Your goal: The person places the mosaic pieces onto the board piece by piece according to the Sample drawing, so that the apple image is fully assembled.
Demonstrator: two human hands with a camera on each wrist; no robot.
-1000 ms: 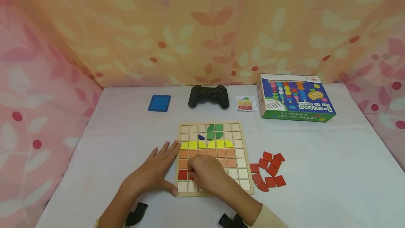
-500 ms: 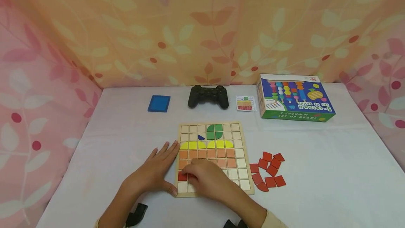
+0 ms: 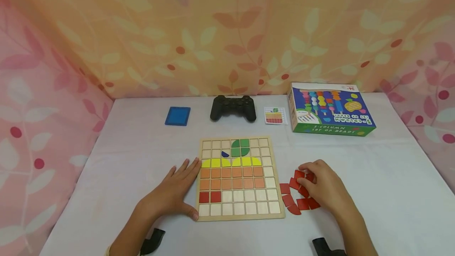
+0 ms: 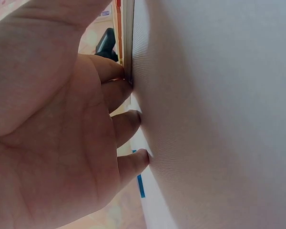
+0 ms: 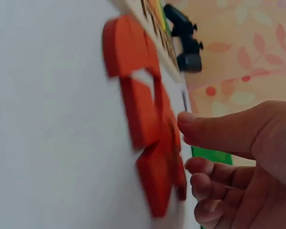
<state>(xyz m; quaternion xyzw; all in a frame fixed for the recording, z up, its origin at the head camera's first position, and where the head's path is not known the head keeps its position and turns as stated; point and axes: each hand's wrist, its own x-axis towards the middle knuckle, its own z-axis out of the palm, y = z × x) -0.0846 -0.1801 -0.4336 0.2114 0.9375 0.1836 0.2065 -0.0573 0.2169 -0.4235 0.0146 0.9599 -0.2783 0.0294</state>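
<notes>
A wooden grid board [image 3: 250, 208] lies on the white table, bearing green, yellow, orange and red tiles. Two red squares [image 3: 215, 197] sit at the left of its second row from the front. My left hand [image 3: 172, 192] rests against the board's left edge with fingers spread; in the left wrist view its fingertips [image 4: 142, 155] meet the cloth. Over the loose red tiles [image 3: 288, 200] to the board's right hovers my right hand [image 3: 327, 185], thumb and fingers bent and parted. Nothing shows between them in the right wrist view, where the loose red tiles [image 5: 138, 112] lie beside the thumb.
Behind the board are a blue square tray [image 3: 177, 116], a black game controller [image 3: 233, 108], a small pattern card [image 3: 275, 115] and a bead-set box [image 3: 332, 110]. A dark blue piece [image 3: 225, 154] lies on the board. Floral curtains stand around the table.
My right hand has left the board and moved right to the loose red tiles, uncovering two red squares in the row. My left hand has stayed at the board's edge.
</notes>
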